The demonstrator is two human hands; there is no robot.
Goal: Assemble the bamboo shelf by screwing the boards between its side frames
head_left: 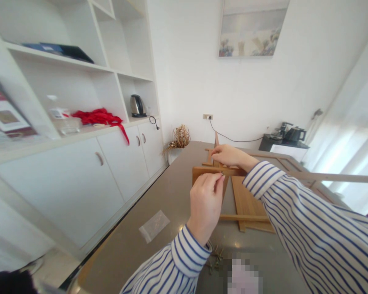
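My left hand [206, 202] is closed in a pinch, with a small metal fastener [222, 174] showing at its fingertips. Right against those fingers stands a wooden panel [199, 170], part of a light-brown wooden frame. Above and beyond it, my right hand [228, 156] reaches across with its fingers pressed together beside an upright wooden piece [216, 139]; what these fingers hold is hidden. A long wooden rail [334, 177] runs off to the right under my right sleeve. Several loose screws [216, 255] lie on the table below my left wrist.
The grey table [125, 245] bears a clear plastic bag [155, 226] on the left. A flat wooden board [250, 198] and a crossbar [245, 218] lie beyond my hands. White cabinets [70, 188] line the left side, and a potted dried plant [180, 136] stands past the far edge.
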